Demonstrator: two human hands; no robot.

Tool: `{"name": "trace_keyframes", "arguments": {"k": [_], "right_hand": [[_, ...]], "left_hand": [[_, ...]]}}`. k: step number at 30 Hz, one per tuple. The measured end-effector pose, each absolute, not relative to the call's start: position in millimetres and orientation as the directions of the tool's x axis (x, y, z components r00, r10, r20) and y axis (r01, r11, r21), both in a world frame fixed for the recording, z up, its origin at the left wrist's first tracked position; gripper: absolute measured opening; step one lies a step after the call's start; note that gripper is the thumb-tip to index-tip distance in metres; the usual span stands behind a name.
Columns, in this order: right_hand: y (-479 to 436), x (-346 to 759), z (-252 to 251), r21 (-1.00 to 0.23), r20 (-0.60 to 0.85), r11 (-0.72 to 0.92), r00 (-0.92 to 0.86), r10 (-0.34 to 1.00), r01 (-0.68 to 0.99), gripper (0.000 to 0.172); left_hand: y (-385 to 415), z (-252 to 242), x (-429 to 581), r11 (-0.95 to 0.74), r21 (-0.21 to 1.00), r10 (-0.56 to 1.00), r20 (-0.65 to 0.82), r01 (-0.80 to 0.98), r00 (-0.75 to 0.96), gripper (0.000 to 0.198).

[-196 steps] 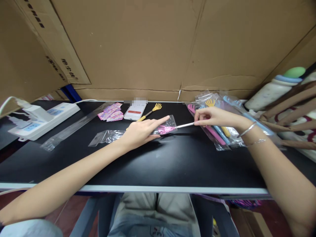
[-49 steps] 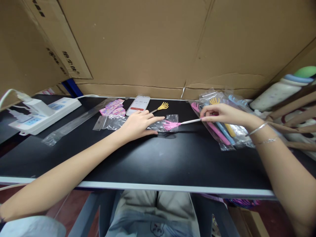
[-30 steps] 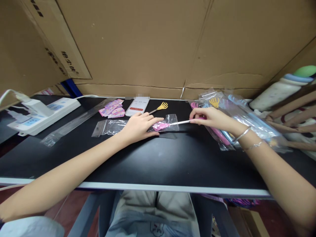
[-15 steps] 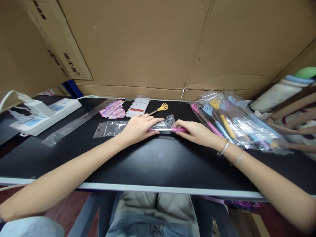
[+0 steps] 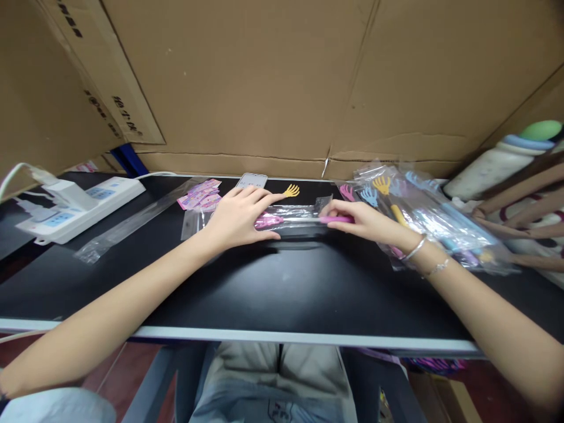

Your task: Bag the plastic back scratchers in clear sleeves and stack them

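Observation:
A pink back scratcher (image 5: 302, 220) with a metal shaft lies crosswise on or in a clear plastic bag (image 5: 192, 224); I cannot tell which. My right hand (image 5: 352, 218) pinches its pink handle between thumb and fingers. Over the scratcher's pink head rests my left hand (image 5: 240, 217), palm down, its fingers stretched and the thumb apart. Just beyond the left fingertips shows the yellow claw of another back scratcher (image 5: 291, 191), its shaft mostly hidden. Beside my right hand lie several bagged back scratchers (image 5: 423, 217) in pink, blue and yellow.
Pink printed packets (image 5: 200, 195) and a partly covered phone (image 5: 252, 180) lie behind my left hand. Farther left are a long clear bag (image 5: 132, 222) and a white power strip (image 5: 83, 205). A bottle (image 5: 493, 167) stands at right. Cardboard (image 5: 264, 88) walls the table's back.
My right hand has slid right with the handle, and the scratcher has moved right with it. My left hand's thumb and fingers have spread, baring the pink head. The bag has shifted right.

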State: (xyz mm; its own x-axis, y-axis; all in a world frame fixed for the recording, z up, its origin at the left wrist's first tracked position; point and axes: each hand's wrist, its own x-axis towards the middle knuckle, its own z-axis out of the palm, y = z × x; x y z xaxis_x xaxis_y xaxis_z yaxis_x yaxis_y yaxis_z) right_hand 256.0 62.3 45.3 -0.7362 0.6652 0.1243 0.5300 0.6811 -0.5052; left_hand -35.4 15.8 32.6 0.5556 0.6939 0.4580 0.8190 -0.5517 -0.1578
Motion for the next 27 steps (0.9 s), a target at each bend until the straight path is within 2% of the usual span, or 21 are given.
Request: {"name": "trace_keyframes", "arguments": {"k": [6,12,24,27], "right_hand": [[72.3,277.3,62.7,-0.505,0.132,0.662,-0.708,0.694,0.554,0.034],[75.4,282.7,65.2,-0.524,0.107,0.628,-0.687,0.719,0.575,0.039],[70.6,269.1,48.4,-0.552,-0.003,0.571,-0.686,0.727,0.607,0.044],[71.9,268.6,43.6,-0.546,0.008,0.570,-0.677,0.736,0.614,0.045]], "left_hand": [[20.9,37.2,-45.3,-0.508,-0.155,0.717,0.469,0.847,0.515,0.065],[23.2,35.6,-46.7,-0.510,-0.102,0.732,0.470,0.854,0.493,0.055],[17.9,22.3,-35.2,-0.565,-0.051,0.763,0.348,0.824,0.545,0.048],[18.8,19.4,-35.5,-0.590,-0.028,0.754,0.339,0.807,0.563,0.046]]}}
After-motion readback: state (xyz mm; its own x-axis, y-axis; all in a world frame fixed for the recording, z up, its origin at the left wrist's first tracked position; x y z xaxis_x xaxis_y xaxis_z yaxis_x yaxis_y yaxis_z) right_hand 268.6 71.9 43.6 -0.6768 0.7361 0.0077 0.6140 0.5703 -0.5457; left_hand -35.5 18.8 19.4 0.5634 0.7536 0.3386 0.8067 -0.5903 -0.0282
